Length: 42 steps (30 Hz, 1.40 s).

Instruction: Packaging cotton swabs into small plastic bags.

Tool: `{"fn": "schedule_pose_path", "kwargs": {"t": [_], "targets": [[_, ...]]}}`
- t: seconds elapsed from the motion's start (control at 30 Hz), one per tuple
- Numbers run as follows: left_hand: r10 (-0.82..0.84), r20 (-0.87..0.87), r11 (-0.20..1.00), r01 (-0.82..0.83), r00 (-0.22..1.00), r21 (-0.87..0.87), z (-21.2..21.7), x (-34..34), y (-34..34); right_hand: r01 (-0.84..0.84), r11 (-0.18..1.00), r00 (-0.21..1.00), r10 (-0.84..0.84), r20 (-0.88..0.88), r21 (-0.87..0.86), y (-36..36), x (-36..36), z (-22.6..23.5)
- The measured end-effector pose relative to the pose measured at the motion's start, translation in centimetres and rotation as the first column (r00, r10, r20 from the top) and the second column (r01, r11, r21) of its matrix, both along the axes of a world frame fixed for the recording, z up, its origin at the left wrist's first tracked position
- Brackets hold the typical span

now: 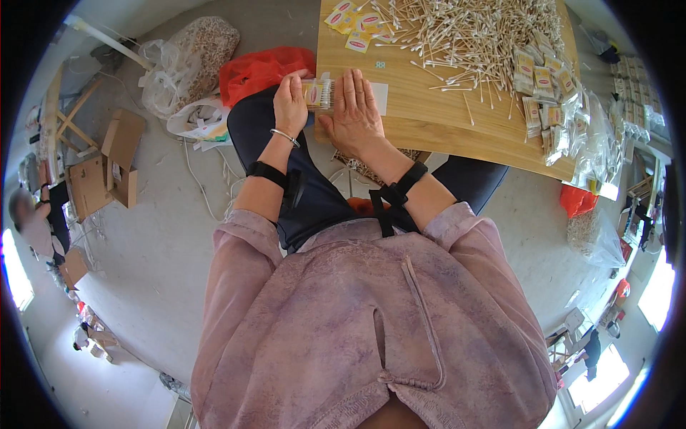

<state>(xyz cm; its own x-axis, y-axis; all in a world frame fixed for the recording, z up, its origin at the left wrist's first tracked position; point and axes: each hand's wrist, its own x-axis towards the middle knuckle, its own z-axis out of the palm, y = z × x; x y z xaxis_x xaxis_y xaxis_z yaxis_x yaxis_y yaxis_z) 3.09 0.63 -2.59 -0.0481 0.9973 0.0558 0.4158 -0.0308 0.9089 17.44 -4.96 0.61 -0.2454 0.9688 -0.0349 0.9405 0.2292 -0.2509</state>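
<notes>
At the table's left edge, a clear packet of cotton swabs [313,94] with a yellow label lies between my two hands. My left hand [289,104] grips its left side, fingers curled on it. White swab tips show at the packet's right end, close to my right hand [354,111]. That hand is open and flat, palm down, its fingers straight and together. Under it a white card or sheet [381,99] sticks out on the wooden table [418,118]. Whether the right palm touches the packet, I cannot tell.
A big heap of loose cotton swabs [464,36] covers the table's far side. Yellow label cards [357,41] lie at its left, filled packets [543,79] at its right. A red bag [261,71] and a clear sack of swabs [207,53] sit left; a cardboard box [121,157] stands beyond.
</notes>
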Motion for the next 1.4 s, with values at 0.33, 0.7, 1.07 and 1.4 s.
{"fn": "schedule_pose_path", "kwargs": {"t": [0.33,0.7,1.07,1.4], "targets": [[0.002,-0.036,0.999,-0.001,0.999,0.034,-0.2,0.3,0.4,-0.003,1.000,1.000,0.003,-0.026,0.029,0.5,0.2,-0.4],[0.029,-0.062,0.999,-0.027,0.998,0.045,0.1,0.8,0.2,0.008,0.998,1.000,-0.006,-0.021,0.062,0.5,0.1,-0.7],[0.063,0.011,0.997,-0.062,0.998,-0.037,0.6,1.3,0.2,0.326,0.944,0.405,-0.088,-0.910,0.054,2.4,1.0,-2.0],[0.062,0.123,0.996,-0.054,0.991,-0.066,0.5,1.0,-0.3,0.254,0.967,0.332,-0.120,-0.936,-0.034,2.8,-0.6,-0.8]]}}
